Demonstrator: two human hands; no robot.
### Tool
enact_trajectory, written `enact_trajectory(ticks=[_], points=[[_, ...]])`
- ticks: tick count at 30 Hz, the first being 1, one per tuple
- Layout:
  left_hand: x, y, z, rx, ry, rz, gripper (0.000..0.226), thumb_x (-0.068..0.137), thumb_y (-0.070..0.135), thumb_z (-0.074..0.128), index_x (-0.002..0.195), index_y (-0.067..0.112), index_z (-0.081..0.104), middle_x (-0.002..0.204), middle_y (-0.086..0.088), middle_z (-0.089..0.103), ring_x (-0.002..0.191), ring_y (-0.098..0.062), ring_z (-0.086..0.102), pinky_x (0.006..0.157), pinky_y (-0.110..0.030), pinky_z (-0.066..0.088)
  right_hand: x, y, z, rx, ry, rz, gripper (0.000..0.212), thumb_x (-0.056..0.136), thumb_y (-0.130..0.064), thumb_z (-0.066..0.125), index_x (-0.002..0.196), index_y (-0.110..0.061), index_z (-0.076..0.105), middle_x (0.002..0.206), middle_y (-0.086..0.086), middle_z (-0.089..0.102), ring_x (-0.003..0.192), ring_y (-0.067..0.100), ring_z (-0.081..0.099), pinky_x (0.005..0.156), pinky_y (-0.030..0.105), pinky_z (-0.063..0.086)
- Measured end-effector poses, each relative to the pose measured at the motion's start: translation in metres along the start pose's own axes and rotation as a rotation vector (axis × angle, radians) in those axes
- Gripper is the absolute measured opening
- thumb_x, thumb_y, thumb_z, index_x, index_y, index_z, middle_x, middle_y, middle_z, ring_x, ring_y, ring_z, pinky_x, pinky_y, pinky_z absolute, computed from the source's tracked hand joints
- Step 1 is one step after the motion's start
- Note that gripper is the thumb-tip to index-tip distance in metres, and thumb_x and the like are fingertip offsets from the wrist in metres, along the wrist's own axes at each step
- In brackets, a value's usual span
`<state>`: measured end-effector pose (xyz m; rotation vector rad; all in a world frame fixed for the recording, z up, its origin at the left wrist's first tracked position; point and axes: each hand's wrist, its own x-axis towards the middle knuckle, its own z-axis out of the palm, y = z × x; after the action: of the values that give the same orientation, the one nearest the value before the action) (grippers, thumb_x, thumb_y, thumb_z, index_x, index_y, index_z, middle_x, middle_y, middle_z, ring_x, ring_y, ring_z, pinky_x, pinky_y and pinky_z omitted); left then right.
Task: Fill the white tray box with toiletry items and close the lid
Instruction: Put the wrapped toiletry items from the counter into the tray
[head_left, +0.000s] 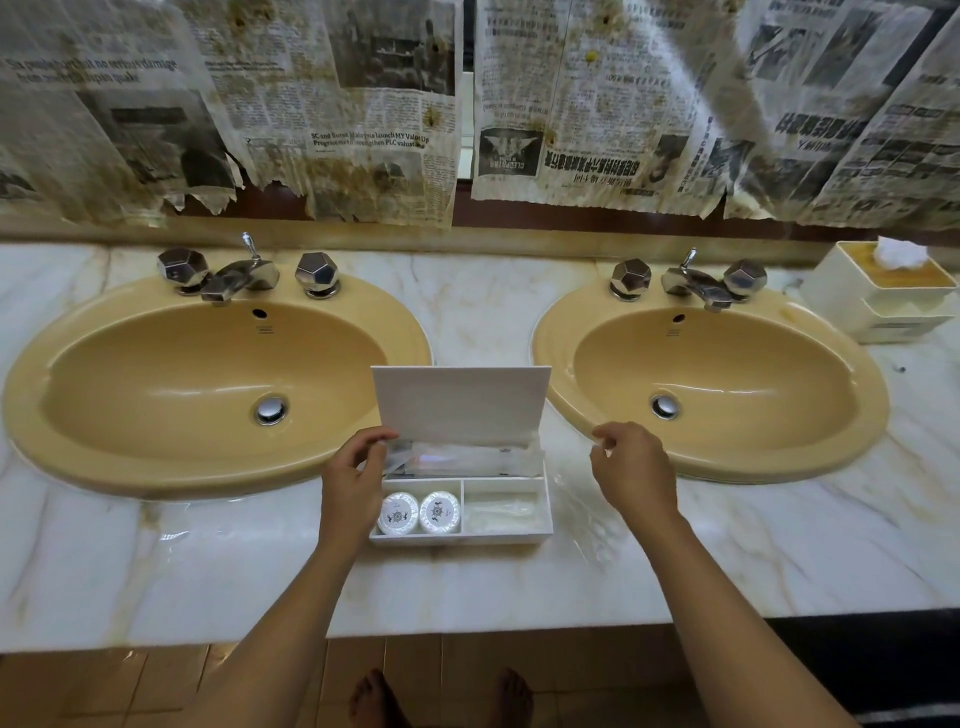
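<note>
Both hands flank white tray box (460, 538) — left hand (353, 480) nearer, fingers pinching clear packets (462, 460) at its left end, right hand (631, 470) loosely curled, empty, lid (462, 402) upright behind.

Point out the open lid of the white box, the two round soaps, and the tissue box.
lid (462, 405): head view, middle of its inner face.
round soaps (398, 513): head view, top of the left one.
tissue box (852, 296): head view, front wall.
</note>
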<state>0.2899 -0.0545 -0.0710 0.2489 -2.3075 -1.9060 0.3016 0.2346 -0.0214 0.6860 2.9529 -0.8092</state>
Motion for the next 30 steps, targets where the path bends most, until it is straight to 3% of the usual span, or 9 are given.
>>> enact_trajectory(ticks=[3, 6, 10, 12, 16, 20, 23, 26, 30], points=[[0.000, 0.000, 0.000, 0.000, 0.003, -0.006, 0.037, 0.095, 0.003, 0.049, 0.087, 0.034, 0.067, 0.086, 0.025, 0.068, 0.080, -0.002, 0.059, 0.071, -0.011, 0.043, 0.002, 0.025, 0.011, -0.147, -0.163, 0.093, 0.033, 0.087, -0.016, 0.059, 0.119, -0.020, 0.063, 0.118, 0.003, 0.064, 0.111, 0.023, 0.059, 0.079, 0.029, 0.044], [0.001, -0.001, 0.001, 0.001, 0.002, -0.011, 0.036, 0.095, 0.003, 0.049, 0.087, 0.032, 0.068, 0.084, 0.024, 0.067, 0.077, -0.003, 0.058, 0.071, -0.013, 0.043, -0.001, 0.033, 0.020, -0.181, -0.214, 0.123, 0.032, 0.087, -0.016, 0.060, 0.119, -0.020, 0.064, 0.117, 0.002, 0.065, 0.111, 0.023, 0.059, 0.076, 0.027, 0.042], [0.001, -0.003, 0.000, -0.001, 0.000, -0.002, 0.034, 0.095, 0.003, 0.049, 0.089, 0.030, 0.068, 0.083, 0.023, 0.067, 0.074, -0.004, 0.056, 0.070, -0.013, 0.042, -0.003, 0.033, 0.024, -0.162, -0.167, 0.147, 0.018, 0.078, -0.004, 0.050, 0.070, -0.013, 0.062, 0.071, 0.004, 0.062, 0.079, 0.032, 0.065, 0.052, 0.024, 0.035], [0.001, -0.003, 0.000, 0.000, -0.002, -0.003, 0.034, 0.095, 0.003, 0.049, 0.088, 0.030, 0.068, 0.083, 0.022, 0.067, 0.074, -0.004, 0.056, 0.069, -0.013, 0.042, -0.004, 0.032, 0.022, -0.149, -0.152, 0.135, 0.022, 0.080, -0.004, 0.048, 0.063, -0.014, 0.057, 0.064, 0.003, 0.058, 0.073, 0.032, 0.064, 0.048, 0.023, 0.031], [0.001, -0.002, 0.001, -0.009, 0.004, -0.012, 0.034, 0.095, 0.004, 0.049, 0.088, 0.030, 0.068, 0.087, 0.023, 0.068, 0.080, -0.004, 0.059, 0.073, -0.012, 0.043, -0.005, 0.019, 0.010, -0.103, -0.091, 0.070, 0.017, 0.090, -0.017, 0.055, 0.083, -0.017, 0.070, 0.074, 0.002, 0.064, 0.076, 0.027, 0.058, 0.059, 0.027, 0.039], [0.001, -0.001, 0.001, -0.013, 0.004, -0.015, 0.033, 0.095, 0.004, 0.050, 0.088, 0.030, 0.069, 0.086, 0.022, 0.067, 0.078, -0.003, 0.058, 0.071, -0.012, 0.043, -0.004, -0.011, -0.011, 0.006, -0.020, -0.033, 0.012, 0.090, -0.021, 0.061, 0.088, -0.017, 0.073, 0.085, 0.003, 0.070, 0.080, 0.027, 0.062, 0.066, 0.031, 0.048], [0.000, -0.001, 0.001, -0.021, 0.004, -0.018, 0.033, 0.095, 0.004, 0.049, 0.089, 0.030, 0.069, 0.084, 0.022, 0.067, 0.076, -0.002, 0.057, 0.070, -0.011, 0.043, -0.009, -0.039, -0.023, 0.055, 0.006, -0.144, 0.010, 0.089, -0.023, 0.064, 0.090, -0.017, 0.072, 0.085, -0.001, 0.063, 0.080, 0.022, 0.059, 0.067, 0.030, 0.045], [0.000, 0.000, 0.001, -0.022, 0.003, -0.016, 0.032, 0.095, 0.004, 0.049, 0.089, 0.028, 0.069, 0.083, 0.022, 0.067, 0.075, -0.001, 0.057, 0.069, -0.011, 0.042, -0.022, -0.065, -0.028, 0.034, -0.024, -0.269, 0.008, 0.089, -0.025, 0.065, 0.089, -0.022, 0.072, 0.082, -0.007, 0.051, 0.078, 0.014, 0.050, 0.068, 0.026, 0.035], [0.000, 0.000, 0.000, -0.023, 0.003, -0.029, 0.031, 0.095, 0.005, 0.049, 0.089, 0.029, 0.069, 0.086, 0.023, 0.067, 0.079, 0.000, 0.058, 0.070, -0.010, 0.043, -0.043, -0.088, -0.014, -0.050, -0.180, -0.385, 0.013, 0.087, -0.025, 0.062, 0.090, -0.026, 0.075, 0.083, -0.007, 0.066, 0.080, 0.017, 0.062, 0.066, 0.024, 0.040]])
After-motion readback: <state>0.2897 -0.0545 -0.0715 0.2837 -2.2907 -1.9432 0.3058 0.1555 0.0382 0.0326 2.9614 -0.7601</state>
